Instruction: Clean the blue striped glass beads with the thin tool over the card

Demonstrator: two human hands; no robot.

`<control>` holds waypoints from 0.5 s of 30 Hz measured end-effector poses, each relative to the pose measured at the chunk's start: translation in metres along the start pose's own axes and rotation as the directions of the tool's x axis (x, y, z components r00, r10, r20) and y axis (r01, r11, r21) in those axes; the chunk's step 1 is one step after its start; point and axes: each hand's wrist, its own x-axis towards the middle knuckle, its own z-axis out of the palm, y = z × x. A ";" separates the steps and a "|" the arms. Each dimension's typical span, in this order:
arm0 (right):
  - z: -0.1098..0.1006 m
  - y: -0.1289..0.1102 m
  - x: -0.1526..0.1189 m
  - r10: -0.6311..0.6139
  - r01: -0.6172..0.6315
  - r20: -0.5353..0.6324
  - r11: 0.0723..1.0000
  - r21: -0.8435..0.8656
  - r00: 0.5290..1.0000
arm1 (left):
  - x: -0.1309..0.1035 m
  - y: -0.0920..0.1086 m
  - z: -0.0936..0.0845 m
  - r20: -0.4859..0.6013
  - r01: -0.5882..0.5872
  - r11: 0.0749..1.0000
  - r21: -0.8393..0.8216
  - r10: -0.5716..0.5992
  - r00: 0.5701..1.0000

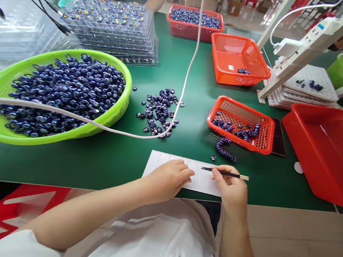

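The right hand [234, 188] is holding a pair of tweezers [230, 174], with the thumb and fingers clamping around the dark shaft. The pale end is sticking out to the right past the hand, and the thin dark tips are pointing left, beyond the fingertips, over the white sheet [205, 183]. Whether the tips are touching the sheet, I cannot tell.

The left hand [169, 180] is lying over the middle of the sheet, its fingers bending and sitting close together. The tweezer tips are standing just to the right of these fingers, with a small gap between. Whether the left fingers are pinching anything, I cannot tell, as the hand itself is hiding the spot. The sheet is lying at the near edge of the green table [125, 172], partly under both hands.

Beyond the sheet, a loose heap of dark beads [161, 107] is lying on the table. A curved row of beads [225, 151] is resting beside the small orange basket [267, 135], and a single bead [213, 157] is lying near the right hand. On the left, a large green basket [123, 106] is holding many dark shiny pieces [69, 91].
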 end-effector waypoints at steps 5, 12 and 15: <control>-0.004 0.001 -0.002 0.035 -0.035 -0.006 0.999 0.011 0.999 | -0.006 0.001 0.010 0.115 -0.014 0.993 0.114 0.001 0.993; -0.014 0.001 -0.019 0.159 -0.162 0.078 0.986 0.037 0.984 | 0.003 -0.003 0.006 0.165 -0.031 0.982 0.184 0.000 0.986; -0.015 0.002 -0.029 0.175 -0.186 0.114 0.978 0.092 0.978 | 0.007 -0.005 0.006 0.166 -0.050 0.982 0.183 0.019 0.986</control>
